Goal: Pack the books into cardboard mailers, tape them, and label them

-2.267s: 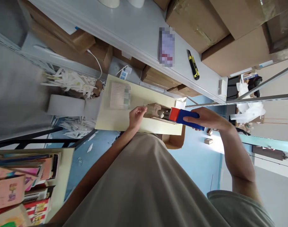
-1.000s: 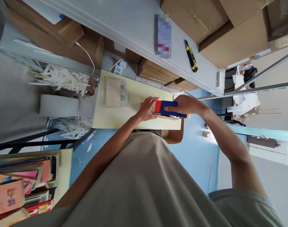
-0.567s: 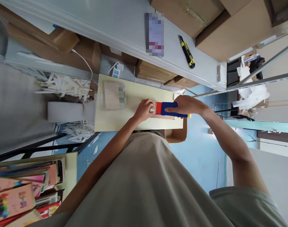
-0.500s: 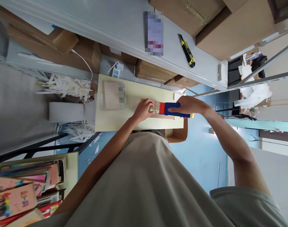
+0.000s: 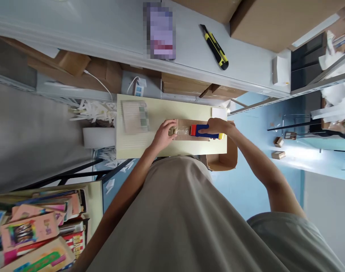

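Observation:
A narrow brown cardboard box [image 5: 185, 138] lies across the pale yellow tabletop [image 5: 161, 104] in front of me. My left hand [image 5: 164, 135] curls around the left end of this box, thumb and fingers on opposite sides. A strip of clear tape [image 5: 183, 130] runs along the top of the box from near that hand. In my right hand [image 5: 217, 126] is a blue tape dispenser [image 5: 202, 129] with a red front end, held over the box's right part. The red end faces left, and a yellow part shows behind the hand.
Above the table runs a grey shelf [image 5: 104, 49] with a yellow-black utility knife [image 5: 215, 47] and a blurred-out flat item [image 5: 160, 32]. A clear plastic-wrapped packet [image 5: 135, 117] lies at the table's left. An open carton [image 5: 222, 162] stands below the right edge; books [image 5: 30, 230] fill the lower left.
The tape dispenser has shifted right relative to the left hand, and a longer stretch of tape shows on the box. The left hand stays at the box's left end. The camera view has shifted.

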Motion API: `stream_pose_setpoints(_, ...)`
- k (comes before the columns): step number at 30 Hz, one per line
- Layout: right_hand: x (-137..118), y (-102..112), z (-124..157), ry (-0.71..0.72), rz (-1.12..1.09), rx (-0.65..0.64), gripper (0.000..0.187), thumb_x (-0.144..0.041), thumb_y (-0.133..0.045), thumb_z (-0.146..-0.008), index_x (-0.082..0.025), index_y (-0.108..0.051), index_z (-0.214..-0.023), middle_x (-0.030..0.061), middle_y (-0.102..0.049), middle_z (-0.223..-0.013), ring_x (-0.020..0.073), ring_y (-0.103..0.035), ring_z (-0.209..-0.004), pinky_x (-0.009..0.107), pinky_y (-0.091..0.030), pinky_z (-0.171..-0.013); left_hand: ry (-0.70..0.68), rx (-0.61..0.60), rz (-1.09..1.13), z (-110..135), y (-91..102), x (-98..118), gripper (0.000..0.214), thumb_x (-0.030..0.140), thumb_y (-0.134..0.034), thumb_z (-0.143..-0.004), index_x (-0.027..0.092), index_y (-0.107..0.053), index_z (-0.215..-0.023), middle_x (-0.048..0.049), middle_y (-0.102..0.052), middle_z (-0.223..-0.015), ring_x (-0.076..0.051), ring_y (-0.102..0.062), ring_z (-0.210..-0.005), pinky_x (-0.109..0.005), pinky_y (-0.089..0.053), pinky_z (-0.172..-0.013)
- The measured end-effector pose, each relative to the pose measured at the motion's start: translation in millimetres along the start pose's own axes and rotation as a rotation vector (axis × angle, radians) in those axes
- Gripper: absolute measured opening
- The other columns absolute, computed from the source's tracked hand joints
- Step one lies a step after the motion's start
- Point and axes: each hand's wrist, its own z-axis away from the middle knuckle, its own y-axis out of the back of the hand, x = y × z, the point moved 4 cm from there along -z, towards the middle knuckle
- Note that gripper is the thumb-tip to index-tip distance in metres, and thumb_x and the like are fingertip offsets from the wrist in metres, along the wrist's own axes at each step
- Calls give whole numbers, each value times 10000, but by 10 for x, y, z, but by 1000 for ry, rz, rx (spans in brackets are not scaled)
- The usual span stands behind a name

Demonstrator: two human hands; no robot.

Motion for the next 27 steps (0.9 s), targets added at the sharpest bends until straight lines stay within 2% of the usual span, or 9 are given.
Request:
stream_pose_setpoints(3,92,-49,-76,53,-17,22,565,-688,-742,-1009,-127,-812,-1017,156,-817,-827,278,-794,-782,355,-577,-766,154,162,107,109,-122,9,532,139,-818,-857,231,-715,-1370,-131,-669,-1494,-257,-744,-1262,-414,-673,-1039)
stream_pose_setpoints(5,149,-73,-99,81,-28,37,564,-678,-730,-1018,-124,-815,-1079,159,-823,-852,287,-803,-819,360,-581,-791,294,316,177,190,-229,16,550,240,-848,-874,215,-704,-1404,-139,-699,-1448,-235,-775,-1183,-401,-674,-1038)
stream_pose_setpoints(7,194,-105,-120,107,-22,49,558,-663,-733,-1015,-126,-814,-1141,175,-838,-929,309,-814,-902,368,-585,-823,420,441,195,256,-338,43,492,360,-859,-903,190,-738,-1349,-136,-756,-1347,-235,-791,-1144,-403,-666,-1057)
stream_pose_setpoints(11,230,-185,-156,180,-49,68,524,-612,-712,-1033,-152,-801,-1270,198,-847,-1132,351,-806,-1089,380,-582,-885,540,598,55,304,-461,169,345,473,-800,-977,170,-836,-1139,-124,-838,-1150,-261,-803,-1094,-407,-643,-1067)
stream_pose_setpoints(14,224,-209,-152,239,-81,89,499,-572,-674,-1060,-185,-781,-1357,184,-841,-1210,360,-791,-1165,387,-574,-920,589,687,-39,301,-507,265,305,444,-761,-1015,186,-862,-1143,-115,-863,-1172,-270,-807,-1141,-395,-621,-1092)
stream_pose_setpoints(17,215,-184,-133,282,-92,89,485,-531,-651,-1080,-202,-754,-1421,169,-830,-1289,361,-775,-1219,387,-568,-945,631,737,-93,279,-550,322,296,401,-727,-1040,185,-874,-1179,-110,-874,-1209,-271,-820,-1148,-375,-618,-1079)
stream_pose_setpoints(21,324,-136,-95,314,-94,76,485,-551,-638,-1091,-177,-769,-1372,183,-823,-1278,356,-773,-1200,376,-560,-920,645,747,-173,222,-559,363,276,363,-727,-1042,180,-891,-1170,-104,-882,-1193,-285,-834,-1123,-369,-620,-1051)
stream_pose_setpoints(24,619,-143,-33,318,-98,56,501,-606,-616,-1095,-159,-794,-1234,181,-826,-1108,336,-784,-1071,360,-533,-831,658,744,-223,171,-571,422,253,331,-736,-1034,173,-899,-1147,-110,-884,-1174,-296,-840,-1111,-369,-623,-1031)
stream_pose_setpoints(27,1066,-170,67,316,-93,27,552,-674,-575,-1093,-167,-783,-1030,145,-784,-896,303,-761,-906,347,-479,-735,659,690,-269,89,-648,526,246,347,-742,-1037,191,-904,-1137,-102,-884,-1179,-297,-837,-1116,-365,-626,-1020)
